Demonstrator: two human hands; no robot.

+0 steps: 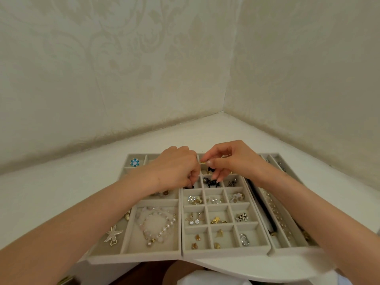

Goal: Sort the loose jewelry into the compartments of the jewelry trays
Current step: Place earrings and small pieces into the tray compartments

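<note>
Left hand (174,168), right hand (231,161) over grid tray (224,252), pinched pieces (191,186) indistinct.

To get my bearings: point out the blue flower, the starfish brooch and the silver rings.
blue flower (134,162): head view, flower's centre.
starfish brooch (113,235): head view, star's middle.
silver rings (244,240): head view, middle of the cluster.

The white tabletop (51,192) fits into a corner where two walls meet, and it touches both of them. The left wall (102,68) and the right wall (308,68) carry the same cream wallpaper with a large pattern of leaves and curls, tone on tone. The front edge of the tabletop is rounded. Below this edge a strip of brown surface (144,272) shows. The light is soft and even, with a weak shadow along the foot of the left wall.
</note>
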